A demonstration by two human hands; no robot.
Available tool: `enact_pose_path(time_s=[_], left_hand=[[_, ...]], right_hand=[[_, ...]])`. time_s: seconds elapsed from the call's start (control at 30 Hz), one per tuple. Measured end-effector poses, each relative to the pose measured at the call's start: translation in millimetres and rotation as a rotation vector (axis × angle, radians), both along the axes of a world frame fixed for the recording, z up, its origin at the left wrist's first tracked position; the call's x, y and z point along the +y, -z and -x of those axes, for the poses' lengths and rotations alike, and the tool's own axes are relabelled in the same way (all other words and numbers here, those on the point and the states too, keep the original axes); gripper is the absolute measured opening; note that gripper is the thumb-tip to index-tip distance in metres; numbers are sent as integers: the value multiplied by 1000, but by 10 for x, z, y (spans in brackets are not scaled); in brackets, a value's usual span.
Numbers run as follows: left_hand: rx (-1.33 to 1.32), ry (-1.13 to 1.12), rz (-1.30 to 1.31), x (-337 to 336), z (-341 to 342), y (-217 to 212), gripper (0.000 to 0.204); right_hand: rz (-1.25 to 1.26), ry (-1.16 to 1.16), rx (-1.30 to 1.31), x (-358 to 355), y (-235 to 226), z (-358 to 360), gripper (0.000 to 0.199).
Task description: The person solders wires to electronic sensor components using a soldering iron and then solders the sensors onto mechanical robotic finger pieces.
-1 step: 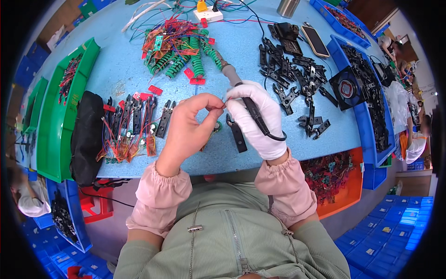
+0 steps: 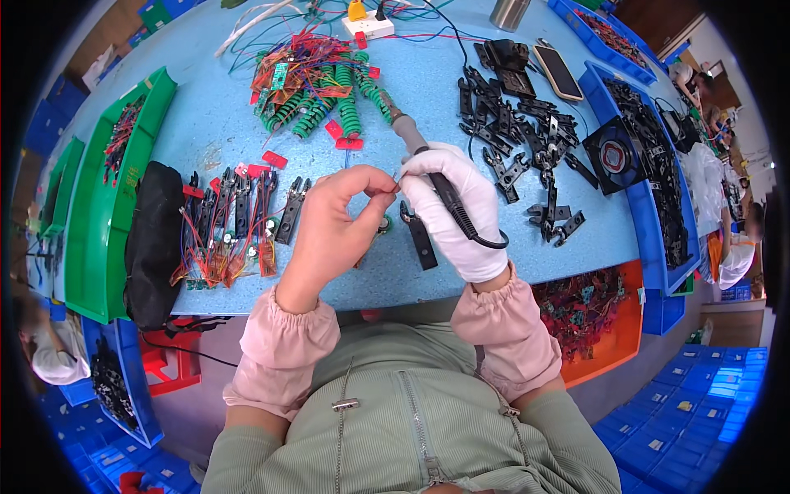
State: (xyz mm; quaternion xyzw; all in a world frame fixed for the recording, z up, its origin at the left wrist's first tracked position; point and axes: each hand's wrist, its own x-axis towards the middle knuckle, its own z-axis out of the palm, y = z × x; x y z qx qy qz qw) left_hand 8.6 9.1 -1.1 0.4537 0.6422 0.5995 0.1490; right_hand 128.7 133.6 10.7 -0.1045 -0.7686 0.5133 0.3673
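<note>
My left hand (image 2: 333, 226) is bare and pinches a thin reddish wire (image 2: 397, 187) between thumb and forefinger. A white glove covers my right hand (image 2: 465, 218), which is wrapped round a soldering iron (image 2: 413, 138) with a grey sleeve and black handle. The iron points up and left, toward a heap of green coiled cords (image 2: 347, 111). My right fingertips meet the left ones at the wire; what lies between them is mostly hidden. Under my hands on the blue table lies a black plastic clip-shaped part (image 2: 422, 245), with a small round piece (image 2: 384, 223) partly behind my left hand.
Wired black parts (image 2: 243, 206) lie in a row at left, beside a black pouch (image 2: 154, 247) and green tray (image 2: 90, 272). Loose black parts (image 2: 543, 148), a phone (image 2: 558, 72), a small fan (image 2: 615, 156) and a blue bin (image 2: 650, 230) stand right. A power strip (image 2: 370, 29) sits at the back.
</note>
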Motion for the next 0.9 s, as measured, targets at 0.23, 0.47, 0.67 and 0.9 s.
enact_pose_path(time_s=[0.23,0.47,0.67,0.9], left_hand=[[30,-42,-1,37,-56,-29,11],[-275,-79,-62,73,-101,75,8],[-674,-197,-185,135,-58,81,5],[-319,104,77,8,33,-92,7]], right_hand=[[-61,25,39,10,74,16,18],[-64,103,32,-87,192,47,20],[-143,179,95,-248,220,3,23],[-129,195,93,-198,284,-73,29]])
